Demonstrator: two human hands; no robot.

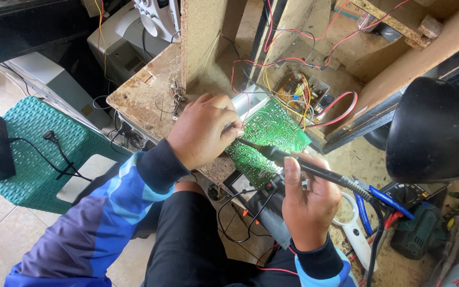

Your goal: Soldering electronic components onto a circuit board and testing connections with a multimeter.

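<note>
A green circuit board [272, 135] lies tilted on the chipboard bench, solder side up. My left hand [203, 130] grips its left edge, fingers curled over the board. In my right hand [309, 199] is a black soldering iron [298, 162], held like a pen, and its thin tip touches the board close to my left fingers. The iron's cable runs off to the right past a spring guard.
A black lamp shade [436, 130] hangs at the right. Red and yellow wires and a small brown board [301, 90] sit behind. Pliers, a white magnifier [354, 228] and tools lie at lower right. A teal plastic stool [38, 149] stands at the left on the tiled floor.
</note>
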